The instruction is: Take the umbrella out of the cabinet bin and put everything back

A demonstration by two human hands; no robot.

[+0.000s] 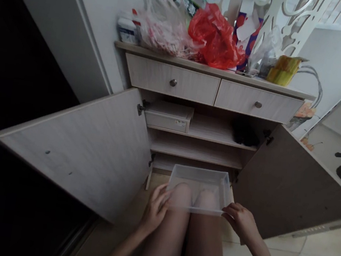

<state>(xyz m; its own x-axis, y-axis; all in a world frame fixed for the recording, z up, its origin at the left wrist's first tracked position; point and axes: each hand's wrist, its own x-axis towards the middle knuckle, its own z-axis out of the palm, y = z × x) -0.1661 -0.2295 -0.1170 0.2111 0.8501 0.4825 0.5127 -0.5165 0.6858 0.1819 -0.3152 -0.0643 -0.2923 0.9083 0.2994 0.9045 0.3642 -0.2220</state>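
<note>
A clear plastic drawer bin (200,175), open at the top, is held level above my knees, which show through its bottom. My left hand (156,206) grips its left side near the front corner. At the front right corner, my right hand (240,220) pinches the rim between thumb and fingers. Nothing shows inside the bin. Beyond it stands a pale wooden cabinet (196,149) with both doors swung wide. On its upper shelf, at the left, sits a white drawer box (168,117) with a small label.
The left door (91,146) and right door (296,185) flank my arms. A dark item (245,132) lies on the upper shelf's right. Along the cabinet top are a red plastic bag (214,36), a clear bag (169,29) and a yellow pack (283,70). Two shut drawers have round knobs.
</note>
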